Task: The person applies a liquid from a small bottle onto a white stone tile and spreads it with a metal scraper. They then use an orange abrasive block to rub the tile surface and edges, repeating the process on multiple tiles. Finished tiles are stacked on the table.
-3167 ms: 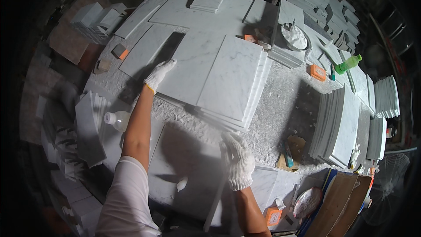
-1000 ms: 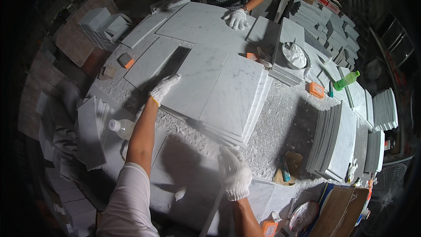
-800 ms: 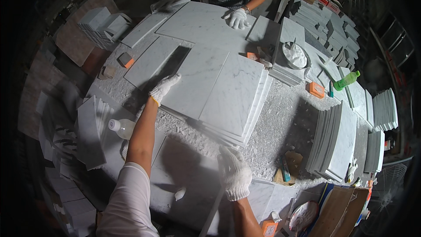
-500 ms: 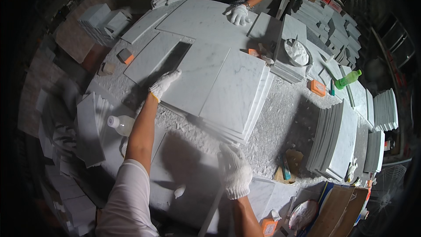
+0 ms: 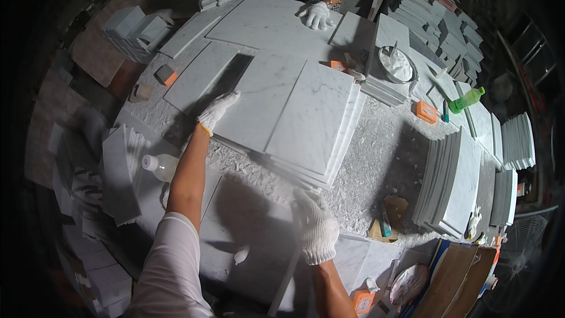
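My left hand (image 5: 220, 111), in a white knit glove, lies with its fingers stretched out on the left edge of a grey-veined white marble tile (image 5: 257, 103). A second marble tile (image 5: 313, 118) sits beside it on the right, on top of a stack of slabs. My right hand (image 5: 316, 228), gloved too, hovers in front of the stack's near corner, apart from it. Its fingers point away from me and are smeared, so their grip is unclear. Across the table, a co-worker's gloved hand (image 5: 318, 16) presses flat on a large marble slab (image 5: 265, 20).
A bowl of white paste (image 5: 396, 65) stands on tiles at the right, near a green bottle (image 5: 467, 100) and an orange box (image 5: 426, 112). Upright tiles (image 5: 450, 185) line the right side. A clear bottle (image 5: 160, 166) lies left of my forearm. White rubble (image 5: 376, 147) covers the tabletop.
The view has shifted slightly. Both my hands stay in about the same places, and the tiles have not visibly moved.
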